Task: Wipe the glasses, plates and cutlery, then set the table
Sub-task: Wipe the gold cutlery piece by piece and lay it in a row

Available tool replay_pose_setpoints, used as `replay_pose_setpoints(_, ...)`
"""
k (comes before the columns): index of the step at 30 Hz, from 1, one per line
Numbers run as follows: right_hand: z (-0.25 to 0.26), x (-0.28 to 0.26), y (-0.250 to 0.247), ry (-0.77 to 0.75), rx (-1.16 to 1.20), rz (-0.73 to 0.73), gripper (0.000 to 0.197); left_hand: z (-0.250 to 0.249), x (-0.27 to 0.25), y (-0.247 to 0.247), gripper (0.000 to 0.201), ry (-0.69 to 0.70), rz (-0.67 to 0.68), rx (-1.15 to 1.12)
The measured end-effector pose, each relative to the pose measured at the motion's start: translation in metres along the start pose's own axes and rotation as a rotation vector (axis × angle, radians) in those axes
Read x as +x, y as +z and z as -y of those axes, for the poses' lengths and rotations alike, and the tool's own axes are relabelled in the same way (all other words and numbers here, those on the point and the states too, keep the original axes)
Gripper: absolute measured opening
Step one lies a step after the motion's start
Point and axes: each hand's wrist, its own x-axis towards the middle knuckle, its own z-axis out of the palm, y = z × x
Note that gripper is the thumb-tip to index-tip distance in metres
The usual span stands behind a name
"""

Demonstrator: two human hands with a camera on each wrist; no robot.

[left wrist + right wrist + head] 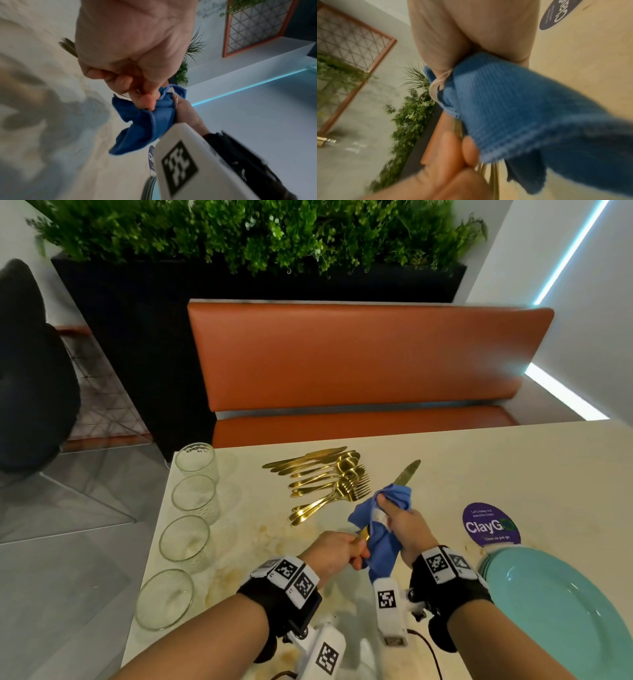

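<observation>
My left hand (pixel 337 553) fingers curled round gold knife (pixel 407 472) handle, steadying it. Right hand (pixel 404 523) fingers pinch blue cloth (pixel 380 529) around blade so wipe covers both faces. Blade tip pokes past right fingers, above counter (pixel 479 460). Remaining cutlery pile (pixel 325 481) beyond left fingers, awaiting turn.

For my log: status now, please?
Left hand grips knife handle. Right hand holds blue cloth around blade. Nothing in the way.
</observation>
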Motion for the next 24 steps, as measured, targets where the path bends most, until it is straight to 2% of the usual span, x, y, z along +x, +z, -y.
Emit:
replay_pose_setpoints(4, -0.007, -0.017, 0.009, 0.029, -0.185, 0.150, 0.021, -0.005, 0.002, -0.006, 0.023, 0.007, 0.021, -0.059)
replay_pose_setpoints(9, -0.008, -0.016, 0.008, -0.029, -0.222, 0.110, 0.028, 0.000, 0.001, -0.003, 0.024, -0.008, 0.028, 0.012)
replay_pose_setpoints(14, -0.014, -0.021, 0.009, -0.093, -0.407, 0.194, 0.028, 0.006, 0.002, -0.007, 0.028, -0.024, 0.075, 0.065)
replay_pose_setpoints(17, -0.014, -0.015, 0.007, -0.126, -0.334, 0.138, 0.024, 0.002, 0.003, -0.005, 0.032, -0.022, 0.129, 0.070)
replay_pose_setpoints(20, -0.015, -0.009, 0.003, -0.113, -0.374, 0.015, 0.031, -0.008, 0.010, -0.012, 0.047, -0.073, 0.167, 0.218)
replay_pose_setpoints(21, -0.016, -0.008, 0.002, -0.103, -0.403, 0.002, 0.032, -0.012, 0.011, -0.018, 0.049, -0.080, 0.127, 0.259)
replay_pose_setpoints(24, -0.018, -0.012, 0.000, -0.120, -0.450, 0.086, 0.028, -0.020, 0.023, -0.035, 0.040, -0.027, -0.135, 0.240)
